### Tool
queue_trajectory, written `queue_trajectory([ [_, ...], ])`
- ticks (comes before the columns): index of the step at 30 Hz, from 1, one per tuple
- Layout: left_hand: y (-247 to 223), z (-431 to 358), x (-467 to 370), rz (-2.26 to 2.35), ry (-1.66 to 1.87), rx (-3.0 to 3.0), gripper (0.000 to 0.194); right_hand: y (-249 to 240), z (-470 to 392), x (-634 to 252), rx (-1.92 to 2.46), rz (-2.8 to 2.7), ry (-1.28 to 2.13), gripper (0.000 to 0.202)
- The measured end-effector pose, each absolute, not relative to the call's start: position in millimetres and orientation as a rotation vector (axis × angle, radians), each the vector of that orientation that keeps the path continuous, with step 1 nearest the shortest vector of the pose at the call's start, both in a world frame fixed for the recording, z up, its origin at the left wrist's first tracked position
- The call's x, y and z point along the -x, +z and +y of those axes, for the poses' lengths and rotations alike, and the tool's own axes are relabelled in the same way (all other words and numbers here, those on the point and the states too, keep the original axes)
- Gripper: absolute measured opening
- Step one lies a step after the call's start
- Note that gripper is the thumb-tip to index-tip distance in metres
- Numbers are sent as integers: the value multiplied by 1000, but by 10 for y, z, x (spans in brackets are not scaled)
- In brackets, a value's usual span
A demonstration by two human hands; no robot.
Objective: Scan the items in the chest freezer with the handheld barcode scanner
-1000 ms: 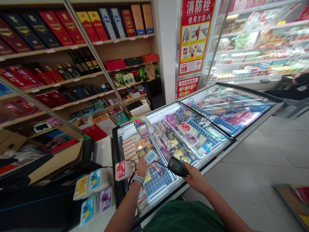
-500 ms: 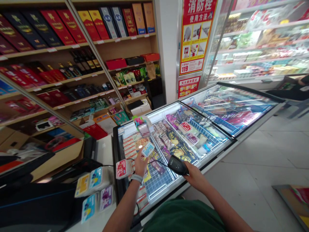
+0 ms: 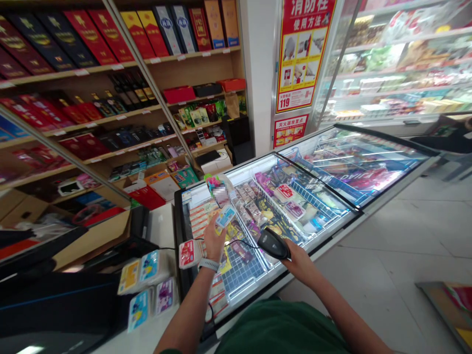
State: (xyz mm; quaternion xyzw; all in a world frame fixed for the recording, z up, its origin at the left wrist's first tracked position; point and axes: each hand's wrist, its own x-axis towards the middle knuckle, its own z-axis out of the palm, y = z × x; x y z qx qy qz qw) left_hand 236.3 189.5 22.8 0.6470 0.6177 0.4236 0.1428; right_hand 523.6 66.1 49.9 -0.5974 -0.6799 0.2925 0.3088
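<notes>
My left hand (image 3: 214, 239) holds a small package with a light-blue label (image 3: 225, 215) over the left part of the glass-topped freezer (image 3: 320, 251). In my right hand (image 3: 298, 259) is a black handheld scanner (image 3: 273, 243), its head pointing left toward the package. A thin dark cable runs left from the scanner, past my left wrist. Beside that wrist sits a red-labelled package (image 3: 189, 253) at the freezer's left edge. Further left, stacked packages with yellow (image 3: 129, 277), blue (image 3: 138, 310) and purple (image 3: 164, 295) labels stand on a white counter (image 3: 161, 223).
Bagged goods and wire baskets (image 3: 239, 280) show under the freezer's glass. Beyond my left hand is a colourful item (image 3: 214, 186), partly blurred. Shelves of boxes (image 3: 184, 108) stand behind, and an open cardboard box (image 3: 92, 241) lies at the left.
The blue-labelled package in my left hand has moved slightly up. My right hand has shifted a little up and right, and the scanner is tilted a bit differently.
</notes>
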Motion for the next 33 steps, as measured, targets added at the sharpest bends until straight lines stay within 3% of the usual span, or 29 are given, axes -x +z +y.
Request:
queue_trajectory([
  [33, 247, 1908, -2372, 1668, 1374, -1803, 59, 593, 752, -5219, 1544, -1828, 811, 28],
])
